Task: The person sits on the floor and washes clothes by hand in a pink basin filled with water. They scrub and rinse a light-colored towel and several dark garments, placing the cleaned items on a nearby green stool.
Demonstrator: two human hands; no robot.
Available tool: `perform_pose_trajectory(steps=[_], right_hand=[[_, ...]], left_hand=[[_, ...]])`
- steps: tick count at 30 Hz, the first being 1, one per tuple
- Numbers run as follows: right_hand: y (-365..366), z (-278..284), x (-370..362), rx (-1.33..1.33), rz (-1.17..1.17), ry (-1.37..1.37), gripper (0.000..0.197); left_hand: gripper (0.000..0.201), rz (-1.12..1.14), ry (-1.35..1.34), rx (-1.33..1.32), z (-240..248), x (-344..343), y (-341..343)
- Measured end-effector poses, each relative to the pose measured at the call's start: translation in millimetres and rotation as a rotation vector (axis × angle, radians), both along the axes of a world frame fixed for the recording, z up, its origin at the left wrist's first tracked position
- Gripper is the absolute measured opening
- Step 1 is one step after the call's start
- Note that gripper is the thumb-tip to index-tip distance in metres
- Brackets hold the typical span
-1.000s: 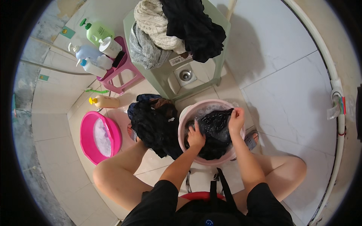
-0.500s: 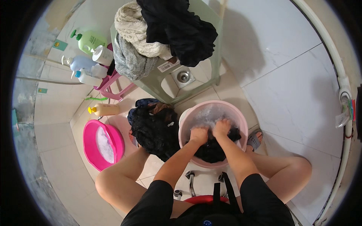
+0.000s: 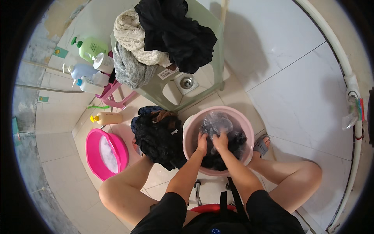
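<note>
A pale pink basin (image 3: 186,134) of water stands between my legs, with dark wet clothes (image 3: 235,142) inside. My left hand (image 3: 201,143) is in the basin, its fingers closed at the near left side of a bunched, wet dark cloth (image 3: 217,123). Close beside it, my right hand (image 3: 221,140) grips the same cloth from the near side. Water glistens over the bunch and hides some fingertips. Left of the basin lies a heap of black and dark blue clothes (image 3: 157,136), touching or nearly touching its wall.
A bright pink basin (image 3: 91,156) with suds sits at far left, near a yellow-capped bottle (image 3: 108,118). Ahead, a green plastic stool (image 3: 218,58) bears towels (image 3: 134,39) and a black garment (image 3: 175,35). Pump bottles (image 3: 91,48) crowd a pink stool (image 3: 115,97).
My hands have drawn nearer to me and turned, from pressing down in the water to gripping a bunched cloth that now bulges up. The view has shifted slightly.
</note>
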State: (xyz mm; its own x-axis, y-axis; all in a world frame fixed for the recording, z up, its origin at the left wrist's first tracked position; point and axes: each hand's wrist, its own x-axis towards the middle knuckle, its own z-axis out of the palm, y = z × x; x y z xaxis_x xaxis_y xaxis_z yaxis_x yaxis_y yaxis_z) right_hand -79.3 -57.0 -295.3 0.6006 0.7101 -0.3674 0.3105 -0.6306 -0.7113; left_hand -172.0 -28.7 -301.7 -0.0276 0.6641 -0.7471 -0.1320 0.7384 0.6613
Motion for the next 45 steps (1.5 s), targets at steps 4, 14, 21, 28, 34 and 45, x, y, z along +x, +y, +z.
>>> perform_pose_trajectory(steps=[4,14,21,28,34,45], right_hand=[[1,51,-51,0.387,-0.062,0.196,0.022],[45,43,40,0.149,-0.153,-0.280,0.030],[8,26,33,0.179,0.339,-0.188,0.089],[-22,23,61,0.120,0.292,-0.167,0.091],[-73,36,43,-0.380,0.350,-0.212,0.049],[-4,34,26,-0.014,0.151,-0.276,0.063]], left_hand=[[0.059,-0.067,-0.884,0.029,15,-12,-5],[0.030,0.127,0.003,0.242,51,-20,0],[0.047,-0.854,0.838,0.296,57,-17,-6],[0.059,-1.033,0.761,0.031,4,-13,7],[0.062,-0.798,0.751,0.084,-9,-28,1],[0.057,-1.107,0.981,0.078,36,-7,-26]])
